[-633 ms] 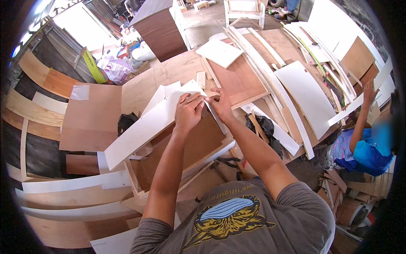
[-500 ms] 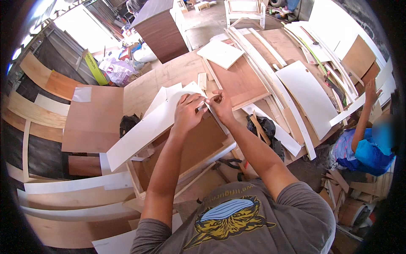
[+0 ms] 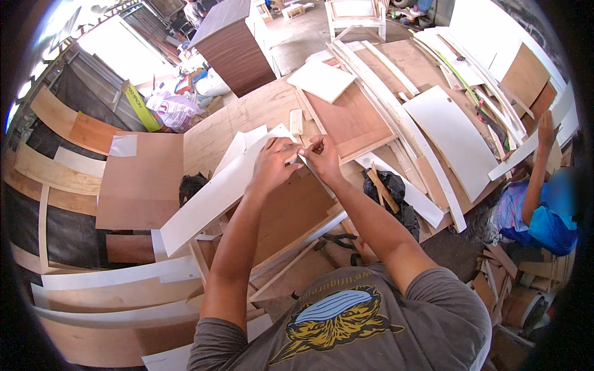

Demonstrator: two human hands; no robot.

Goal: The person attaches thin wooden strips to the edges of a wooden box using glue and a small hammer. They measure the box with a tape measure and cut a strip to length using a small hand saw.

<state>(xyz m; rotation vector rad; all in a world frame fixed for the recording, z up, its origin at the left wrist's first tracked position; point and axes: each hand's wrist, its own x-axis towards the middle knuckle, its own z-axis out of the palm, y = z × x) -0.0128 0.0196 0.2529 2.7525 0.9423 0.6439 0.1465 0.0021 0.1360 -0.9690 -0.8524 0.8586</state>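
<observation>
Both hands meet over the far end of a long white board that lies slanted across a shallow wooden frame with a brown bottom. My left hand bends over the board's end, its fingers and thumb closed toward my right hand. My right hand pinches thumb and fingers together right beside it. Whatever sits between the fingertips is too small and covered to make out. Just beyond the hands lies a small pale wood block.
White panels and long strips cover the table's right side. A white square board rests on a brown-bottomed frame. A black bag with wood offcuts lies by my right forearm. At far right, another person's hand touches a white strip.
My hands stay together at the board's end with only slight finger movement. The view has shifted a little. At far right, the other person's hand and white strip have moved slightly.
</observation>
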